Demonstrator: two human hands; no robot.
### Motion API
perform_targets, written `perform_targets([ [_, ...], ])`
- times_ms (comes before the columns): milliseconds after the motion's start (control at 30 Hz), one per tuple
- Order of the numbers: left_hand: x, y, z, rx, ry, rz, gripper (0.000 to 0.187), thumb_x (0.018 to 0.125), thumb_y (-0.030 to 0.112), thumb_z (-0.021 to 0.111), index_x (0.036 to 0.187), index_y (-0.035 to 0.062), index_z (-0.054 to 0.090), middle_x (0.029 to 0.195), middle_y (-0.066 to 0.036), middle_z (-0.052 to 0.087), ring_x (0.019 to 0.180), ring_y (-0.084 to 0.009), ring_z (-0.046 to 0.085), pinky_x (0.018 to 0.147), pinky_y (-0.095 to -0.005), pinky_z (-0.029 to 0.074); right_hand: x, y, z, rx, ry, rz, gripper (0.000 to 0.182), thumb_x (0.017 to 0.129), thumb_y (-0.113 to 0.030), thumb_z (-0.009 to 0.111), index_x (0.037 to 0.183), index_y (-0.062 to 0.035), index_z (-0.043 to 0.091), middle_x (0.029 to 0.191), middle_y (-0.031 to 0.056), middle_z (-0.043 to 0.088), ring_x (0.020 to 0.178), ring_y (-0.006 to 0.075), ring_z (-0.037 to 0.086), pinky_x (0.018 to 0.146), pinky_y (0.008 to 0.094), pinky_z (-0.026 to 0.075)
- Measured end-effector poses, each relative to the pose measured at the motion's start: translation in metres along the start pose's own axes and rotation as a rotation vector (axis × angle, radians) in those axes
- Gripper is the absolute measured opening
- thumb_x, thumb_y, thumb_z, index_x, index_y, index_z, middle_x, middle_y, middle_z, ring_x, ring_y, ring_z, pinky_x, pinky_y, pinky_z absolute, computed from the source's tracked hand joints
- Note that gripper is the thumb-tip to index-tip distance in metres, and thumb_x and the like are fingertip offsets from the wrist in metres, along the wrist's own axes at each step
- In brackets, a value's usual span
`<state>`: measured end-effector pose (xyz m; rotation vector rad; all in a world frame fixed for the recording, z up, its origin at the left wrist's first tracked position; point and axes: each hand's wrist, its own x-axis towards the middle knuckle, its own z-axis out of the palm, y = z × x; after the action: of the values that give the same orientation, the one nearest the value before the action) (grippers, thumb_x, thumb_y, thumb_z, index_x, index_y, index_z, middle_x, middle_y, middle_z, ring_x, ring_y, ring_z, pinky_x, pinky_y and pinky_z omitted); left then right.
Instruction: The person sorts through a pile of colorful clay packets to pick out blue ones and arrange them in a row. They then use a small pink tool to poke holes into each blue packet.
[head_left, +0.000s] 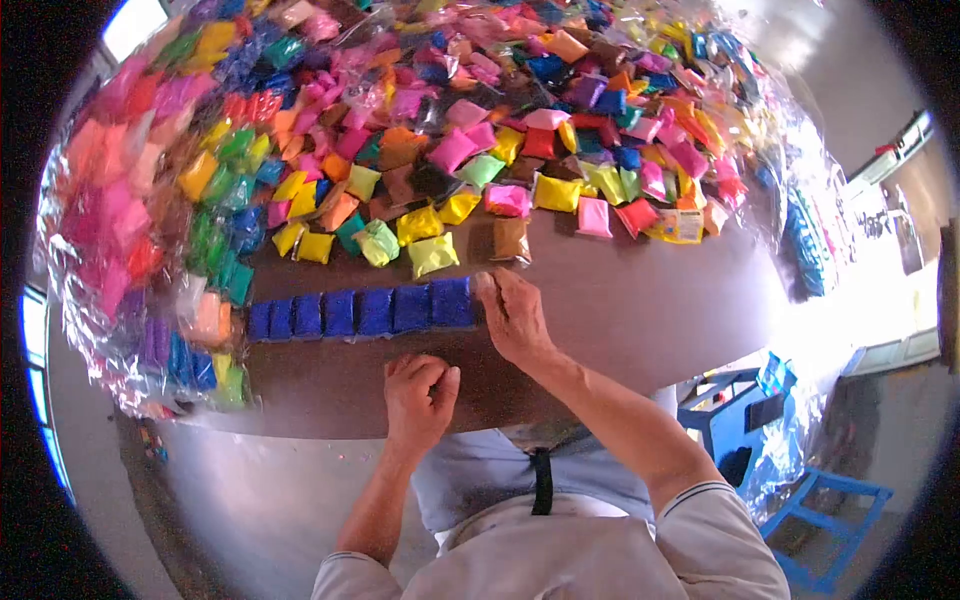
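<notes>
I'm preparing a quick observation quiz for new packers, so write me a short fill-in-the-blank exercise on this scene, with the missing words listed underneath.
1. All the packets lined up in a row are coloured ____.
2. The number of packets in that row is ____.
3. The hand at the end of the row is the person's ____ one.

Missing words: blue; seven; right.
</notes>
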<state>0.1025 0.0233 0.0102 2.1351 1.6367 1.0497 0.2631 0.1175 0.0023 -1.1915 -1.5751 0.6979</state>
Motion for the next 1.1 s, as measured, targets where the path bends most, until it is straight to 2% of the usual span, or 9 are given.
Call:
perform_targets([
  [167, -0.003, 0.000, 0.002, 0.017, -0.016, -0.024, 0.016, 0.086, 0.016, 0.063, 0.074, 0.0054, 0.060, 0.081, -0.006, 0.062, 0.079, -0.0291, 0.057, 0.072, -0.0417, 0.038, -0.001, 0.003, -0.004, 0.191, 0.006, 0.138, 0.044, 0.101, -0.034, 0.044, 0.070, -0.0018, 0.046, 0.059, 0.0085, 0.049, 0.050, 0.0192, 0.043, 0.048, 0.0316, 0.036],
  [267, -0.003, 0.005, 0.003, -0.002, 0.051, -0.026, 0.016, 0.086, 0.016, 0.063, 0.074, 0.0053, 0.059, 0.081, -0.007, 0.063, 0.079, -0.0290, 0.058, 0.072, -0.0415, 0.039, 0.000, 0.005, -0.002, 0.750, -0.005, 0.368, 0.049, 0.101, -0.040, 0.041, 0.064, -0.0082, 0.040, 0.057, 0.0029, 0.047, 0.044, 0.0121, 0.040, 0.039, 0.0265, 0.029],
  [467, -0.007, 0.008, 0.008, 0.044, 0.066, -0.087, 0.017, 0.085, 0.016, 0.064, 0.073, 0.0046, 0.060, 0.079, -0.007, 0.063, 0.078, -0.0295, 0.059, 0.072, -0.0423, 0.040, 0.009, -0.001, -0.027, 0.912, -0.117, 0.522, 0.051, 0.098, -0.044, 0.043, 0.059, -0.0129, 0.034, 0.055, 0.0025, 0.043, 0.041, 0.0135, 0.042, 0.033, 0.0262, 0.025],
  [567, -0.008, 0.006, 0.008, 0.132, 0.092, -0.030, 0.017, 0.084, 0.016, 0.064, 0.073, 0.0041, 0.060, 0.080, -0.008, 0.063, 0.079, -0.0295, 0.059, 0.073, -0.0420, 0.040, -0.028, 0.019, -0.029, 0.925, -0.253, 0.576, 0.044, 0.096, -0.035, 0.051, 0.062, -0.0085, 0.043, 0.059, 0.0077, 0.048, 0.044, 0.0175, 0.046, 0.037, 0.0308, 0.032],
  [633, -0.012, 0.004, 0.011, 0.101, 0.125, -0.040, 0.016, 0.084, 0.015, 0.064, 0.074, 0.0042, 0.060, 0.080, -0.008, 0.063, 0.080, -0.0299, 0.059, 0.073, -0.0420, 0.040, -0.076, -0.012, -0.043, 0.036, -0.231, -0.005, 0.027, 0.092, -0.022, 0.057, 0.075, -0.0019, 0.054, 0.069, 0.0149, 0.055, 0.052, 0.0244, 0.052, 0.047, 0.0359, 0.041],
  [800, -0.010, 0.007, 0.014, 0.075, 0.091, -0.087, 0.015, 0.085, 0.017, 0.064, 0.076, 0.0045, 0.062, 0.081, -0.009, 0.063, 0.080, -0.0301, 0.059, 0.075, -0.0418, 0.040, -0.115, -0.034, -0.079, -0.029, -0.203, -0.081, 0.014, 0.087, -0.012, 0.062, 0.087, 0.0011, 0.060, 0.088, 0.0175, 0.063, 0.079, 0.0324, 0.059, 0.069, 0.0405, 0.048],
  [833, -0.011, 0.006, 0.015, 0.091, 0.092, -0.082, 0.015, 0.085, 0.017, 0.064, 0.077, 0.0045, 0.062, 0.081, -0.009, 0.062, 0.080, -0.0300, 0.059, 0.075, -0.0418, 0.040, -0.112, -0.032, -0.090, -0.130, -0.262, -0.186, 0.024, 0.088, -0.019, 0.061, 0.102, 0.0000, 0.060, 0.112, 0.0205, 0.060, 0.107, 0.0368, 0.055, 0.090, 0.0446, 0.045],
  [933, -0.009, 0.005, 0.015, 0.130, 0.048, -0.093, 0.016, 0.085, 0.017, 0.063, 0.077, 0.0040, 0.061, 0.081, -0.010, 0.062, 0.081, -0.0297, 0.058, 0.077, -0.0416, 0.041, -0.088, -0.032, -0.115, -0.564, -0.184, -0.213, 0.048, 0.090, -0.030, 0.057, 0.124, 0.0024, 0.050, 0.134, 0.0237, 0.046, 0.129, 0.0395, 0.039, 0.107, 0.0473, 0.032],
  [1100, -0.010, -0.002, 0.015, 0.143, 0.020, -0.065, 0.016, 0.086, 0.017, 0.062, 0.077, 0.0040, 0.060, 0.081, -0.010, 0.062, 0.079, -0.0295, 0.057, 0.078, -0.0413, 0.041, -0.054, -0.006, -0.122, -0.704, -0.253, -0.240, 0.068, 0.091, -0.043, 0.052, 0.135, 0.0075, 0.038, 0.144, 0.0241, 0.035, 0.138, 0.0373, 0.029, 0.113, 0.0466, 0.022],
])
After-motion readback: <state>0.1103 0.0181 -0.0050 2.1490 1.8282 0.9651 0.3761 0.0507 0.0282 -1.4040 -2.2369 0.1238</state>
